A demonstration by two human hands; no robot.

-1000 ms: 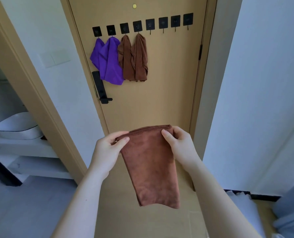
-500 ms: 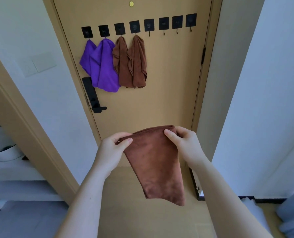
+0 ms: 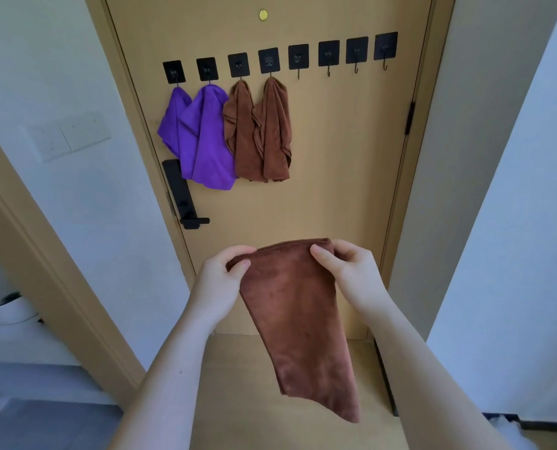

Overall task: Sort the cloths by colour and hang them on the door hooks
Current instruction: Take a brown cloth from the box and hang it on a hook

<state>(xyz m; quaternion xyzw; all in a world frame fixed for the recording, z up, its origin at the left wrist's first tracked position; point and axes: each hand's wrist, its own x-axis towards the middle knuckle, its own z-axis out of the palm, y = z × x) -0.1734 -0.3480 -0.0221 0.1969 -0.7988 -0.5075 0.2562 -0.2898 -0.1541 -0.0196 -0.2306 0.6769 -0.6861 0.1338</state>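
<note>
Brown cloth (image 3: 296, 319), folded, is held up in front of the door (image 3: 345, 173). Left hand (image 3: 218, 280) pinches its top left corner, right hand (image 3: 351, 274) pinches the top right, and the rest hangs free. On my feed I count eight in the hook row (image 3: 298, 56). Two purple cloths (image 3: 202, 138) are on the two leftmost hooks, with the hung brown cloths (image 3: 260, 134) on the next two (edges overlapping the purple). Four bare hooks (image 3: 356, 50) are on the right. Black door handle (image 3: 186, 199) sits below the purple.

Door hooks (image 3: 298, 56) hold purple cloths (image 3: 205, 141) and brown cloths (image 3: 272, 131).
</note>
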